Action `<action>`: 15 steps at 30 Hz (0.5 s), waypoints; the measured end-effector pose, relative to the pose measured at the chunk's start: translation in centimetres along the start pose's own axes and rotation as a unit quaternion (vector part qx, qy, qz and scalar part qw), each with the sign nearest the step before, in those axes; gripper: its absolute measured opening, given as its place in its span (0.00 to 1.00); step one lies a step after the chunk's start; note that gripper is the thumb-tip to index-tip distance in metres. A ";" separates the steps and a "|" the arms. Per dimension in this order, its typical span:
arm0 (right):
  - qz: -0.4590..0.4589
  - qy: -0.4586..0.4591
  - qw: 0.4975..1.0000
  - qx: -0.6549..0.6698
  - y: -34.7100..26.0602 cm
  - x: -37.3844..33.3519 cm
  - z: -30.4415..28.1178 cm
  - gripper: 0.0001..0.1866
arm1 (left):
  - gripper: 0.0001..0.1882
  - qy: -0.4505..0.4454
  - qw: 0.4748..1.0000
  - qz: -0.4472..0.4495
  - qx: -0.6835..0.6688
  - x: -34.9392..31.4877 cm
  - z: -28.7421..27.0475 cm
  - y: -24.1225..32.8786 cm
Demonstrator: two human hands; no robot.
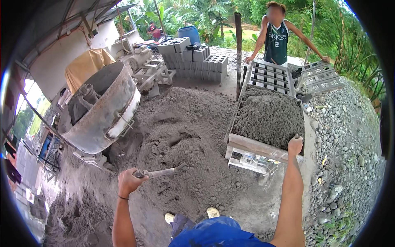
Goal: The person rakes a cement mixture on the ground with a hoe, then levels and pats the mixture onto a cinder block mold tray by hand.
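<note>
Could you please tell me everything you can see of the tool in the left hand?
The tool looks shovel-like, with a dirty, dark grip at one end, a straight, pale grey, dusty shaft and a darker, narrow-looking head. The left hand is closed around the grip. The shaft slants slightly upward to the right across the picture, with the head over or against the loose grey heap. I cannot tell the shaft's material or whether the head is partly buried.

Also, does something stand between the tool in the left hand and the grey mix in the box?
Yes, the near left corner of the box stands between the tool in the left hand and the grey mix.
</note>
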State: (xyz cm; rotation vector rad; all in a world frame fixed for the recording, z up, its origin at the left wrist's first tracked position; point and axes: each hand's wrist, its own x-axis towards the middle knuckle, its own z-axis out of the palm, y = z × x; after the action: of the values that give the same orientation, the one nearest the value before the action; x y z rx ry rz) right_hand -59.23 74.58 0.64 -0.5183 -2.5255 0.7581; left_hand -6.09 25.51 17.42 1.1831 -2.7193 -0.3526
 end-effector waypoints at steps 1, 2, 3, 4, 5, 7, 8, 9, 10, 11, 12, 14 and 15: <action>0.002 0.003 1.000 -0.005 -0.1 -0.1 -0.1 0.22 | 0.21 -0.001 1.000 -0.001 -0.002 0.1 0.0 0.1; 0.003 0.004 1.000 -0.005 -0.2 -0.3 -0.1 0.22 | 0.21 -0.003 1.000 -0.003 -0.004 0.0 -0.1 0.2; 0.004 0.011 1.000 -0.006 -0.5 -0.5 -0.1 0.22 | 0.21 -0.003 1.000 -0.001 -0.003 0.0 0.0 0.0; 0.005 0.018 1.000 -0.008 -0.7 -0.6 -0.1 0.21 | 0.21 0.003 1.000 0.002 0.001 0.1 0.2 -0.4; 0.006 0.019 1.000 -0.009 -0.7 -0.8 -0.1 0.21 | 0.22 0.009 1.000 0.006 0.005 0.1 0.3 -0.7; -0.014 0.022 1.000 0.003 -0.7 -1.0 -0.1 0.18 | 0.22 0.012 1.000 0.008 0.009 -0.1 0.4 -1.1; -0.012 0.024 1.000 0.001 -0.3 -0.9 0.3 0.18 | 0.22 0.017 1.000 0.011 0.013 0.0 0.4 -1.1; -0.030 0.046 0.998 0.013 0.2 -0.7 0.8 0.17 | 0.22 0.016 1.000 0.014 0.013 0.0 0.4 -1.0; -0.047 0.068 0.996 0.024 0.7 -0.6 1.0 0.16 | 0.23 0.014 1.000 0.011 0.008 -0.1 0.3 -1.0; -0.036 0.054 0.998 0.026 0.1 -1.0 0.4 0.15 | 0.23 0.013 1.000 0.006 0.005 -0.1 0.2 -0.9; -0.035 0.053 0.998 0.025 0.3 -0.9 0.6 0.15 | 0.23 0.012 1.000 0.007 0.005 -0.1 0.2 -0.9; -0.072 0.060 0.995 0.029 1.4 -0.7 1.2 0.16 | 0.23 -0.007 1.000 -0.006 0.005 0.2 0.2 -0.7; -0.071 0.046 0.996 0.025 0.8 -1.4 0.4 0.18 | 0.23 -0.013 1.000 -0.005 0.009 0.2 0.2 -0.7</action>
State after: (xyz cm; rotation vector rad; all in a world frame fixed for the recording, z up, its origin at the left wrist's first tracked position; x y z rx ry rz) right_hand -58.14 74.39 -0.59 -0.3460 -2.4217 0.7249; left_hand -5.77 24.94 17.02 1.2063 -2.7441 -0.3473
